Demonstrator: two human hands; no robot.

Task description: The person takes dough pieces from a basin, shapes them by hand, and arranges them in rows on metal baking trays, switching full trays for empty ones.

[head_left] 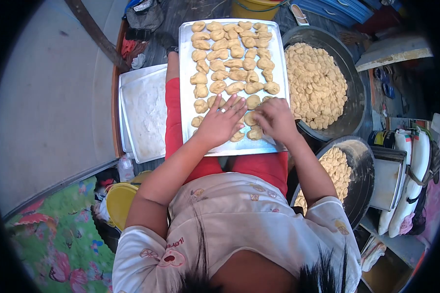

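A metal baking tray (187, 110) rests across the lap, bearing rows of tan dough pieces (218, 87). Over the near rows, my left hand (221, 121) lies flat with its fingers spread, a ring on one of them, covering some of the dough. My right hand (278, 118) is at the tray's right side, fingers bent down against a dough piece (251, 118). Its fingertips are partly hidden, so the grip shows only in part. Below it, another dough piece (254, 133) sits near the tray's front edge.
Right of the tray stands a large dark basin (359, 100) heaped with dough pieces, and a second basin (364, 183) holding more is nearer. Flat metal trays (144, 115) are stacked at left. Yellow buckets (120, 205) stand at lower left and at the top.
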